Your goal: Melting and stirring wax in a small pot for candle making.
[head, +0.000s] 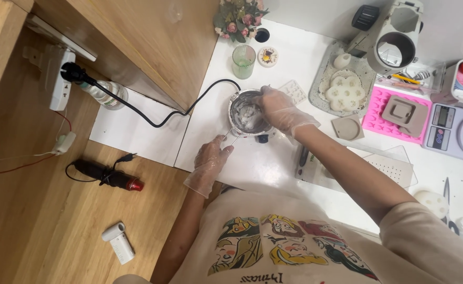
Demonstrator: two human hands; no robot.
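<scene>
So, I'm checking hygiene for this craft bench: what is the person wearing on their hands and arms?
Both the left hand and the right hand wear thin, clear, loose, crinkly disposable gloves ending at the wrists. Forearms are uncovered; short cream sleeves of a printed T-shirt begin above the elbows.

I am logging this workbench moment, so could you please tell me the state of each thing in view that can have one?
metal pot: upright, holding whitish material, on the white table
left hand: gloved, gripping the pot handle
right hand: gloved, reaching into the pot
green ribbed glass: upright
black plug: plugged into the power strip
pink mould: flat, with a grey mould on it
</scene>
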